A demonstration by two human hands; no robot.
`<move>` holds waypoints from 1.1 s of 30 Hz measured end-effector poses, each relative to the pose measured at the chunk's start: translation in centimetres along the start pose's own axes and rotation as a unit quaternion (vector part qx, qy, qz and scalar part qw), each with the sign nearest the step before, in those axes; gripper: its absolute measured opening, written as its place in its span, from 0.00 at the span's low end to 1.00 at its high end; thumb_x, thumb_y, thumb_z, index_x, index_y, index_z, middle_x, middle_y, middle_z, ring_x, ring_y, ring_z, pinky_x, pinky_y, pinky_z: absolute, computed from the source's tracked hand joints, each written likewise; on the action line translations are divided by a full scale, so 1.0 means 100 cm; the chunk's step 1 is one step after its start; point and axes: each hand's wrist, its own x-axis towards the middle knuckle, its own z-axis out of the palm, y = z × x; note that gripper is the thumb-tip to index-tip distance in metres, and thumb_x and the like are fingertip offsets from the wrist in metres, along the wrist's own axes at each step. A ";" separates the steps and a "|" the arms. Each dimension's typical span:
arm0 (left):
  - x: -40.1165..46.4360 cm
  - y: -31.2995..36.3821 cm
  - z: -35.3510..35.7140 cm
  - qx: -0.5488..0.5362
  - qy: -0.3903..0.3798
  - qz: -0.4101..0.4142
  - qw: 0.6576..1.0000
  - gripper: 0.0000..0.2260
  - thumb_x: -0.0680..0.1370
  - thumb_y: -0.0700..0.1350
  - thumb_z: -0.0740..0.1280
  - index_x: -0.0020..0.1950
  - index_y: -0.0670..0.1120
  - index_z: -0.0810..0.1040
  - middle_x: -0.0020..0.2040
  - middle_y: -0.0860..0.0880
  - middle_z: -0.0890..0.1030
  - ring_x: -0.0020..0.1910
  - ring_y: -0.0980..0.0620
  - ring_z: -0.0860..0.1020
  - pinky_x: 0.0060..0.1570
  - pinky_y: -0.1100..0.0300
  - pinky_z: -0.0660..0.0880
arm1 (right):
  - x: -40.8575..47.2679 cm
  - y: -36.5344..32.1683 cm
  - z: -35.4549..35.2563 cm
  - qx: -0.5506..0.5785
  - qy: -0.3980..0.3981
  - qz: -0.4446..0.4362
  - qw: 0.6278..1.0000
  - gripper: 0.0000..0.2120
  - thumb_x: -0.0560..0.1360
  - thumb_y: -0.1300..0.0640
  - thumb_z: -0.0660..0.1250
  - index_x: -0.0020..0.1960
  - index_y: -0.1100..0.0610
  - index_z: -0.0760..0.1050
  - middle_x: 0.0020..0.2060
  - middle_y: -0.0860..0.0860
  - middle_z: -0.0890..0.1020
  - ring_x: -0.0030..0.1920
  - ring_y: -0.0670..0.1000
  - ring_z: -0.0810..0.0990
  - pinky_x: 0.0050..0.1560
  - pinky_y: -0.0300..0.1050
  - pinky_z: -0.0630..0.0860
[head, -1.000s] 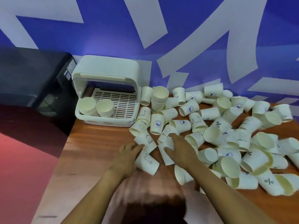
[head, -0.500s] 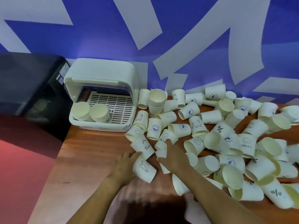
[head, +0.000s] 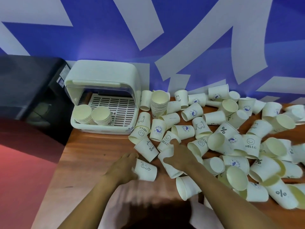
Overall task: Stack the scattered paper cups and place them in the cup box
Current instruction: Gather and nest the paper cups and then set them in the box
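Note:
Several white paper cups lie scattered over the wooden table [head: 92,156]. My left hand [head: 123,167] grips a lying cup with an animal drawing [head: 146,169] at its rim end. My right hand [head: 179,154] lies over a plain lying cup [head: 170,167], fingers curled round it, fingertips by a "HELLO" cup [head: 166,139]. The white cup box [head: 102,80] stands open at the back left with two short cup stacks [head: 92,115] inside. A taller upright stack [head: 159,103] stands just right of the box.
A dark appliance [head: 29,90] sits left of the box, beyond the table's left edge. A blue and white wall runs behind. Bare table lies in front of the box. Cups crowd the right half up to the wall.
The view has shifted a little. Both hands stay on the same two cups near the pile's left front; my right hand has closed further round its cup.

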 end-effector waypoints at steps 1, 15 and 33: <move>-0.003 0.000 -0.005 -0.007 0.002 -0.004 1.000 0.32 0.67 0.47 0.74 0.68 0.50 0.63 0.64 0.48 0.70 0.61 0.47 0.71 0.55 0.58 0.70 | -0.002 -0.002 -0.005 0.002 0.001 -0.004 1.000 0.34 0.70 0.47 0.70 0.70 0.53 0.59 0.59 0.56 0.75 0.59 0.56 0.74 0.56 0.48 0.73; -0.051 0.016 -0.074 -0.129 0.197 0.020 0.972 0.30 0.68 0.51 0.75 0.67 0.53 0.67 0.60 0.50 0.70 0.56 0.52 0.71 0.55 0.59 0.67 | -0.021 -0.023 -0.045 0.113 0.102 -0.085 0.985 0.27 0.71 0.47 0.69 0.67 0.50 0.66 0.58 0.50 0.77 0.55 0.49 0.76 0.51 0.43 0.71; -0.083 -0.088 -0.158 -0.106 0.224 0.067 0.967 0.28 0.71 0.54 0.72 0.69 0.57 0.67 0.65 0.52 0.70 0.65 0.47 0.68 0.66 0.51 0.67 | -0.028 -0.154 0.004 0.188 0.147 -0.169 0.956 0.38 0.63 0.49 0.71 0.69 0.44 0.59 0.63 0.46 0.71 0.62 0.47 0.71 0.60 0.45 0.71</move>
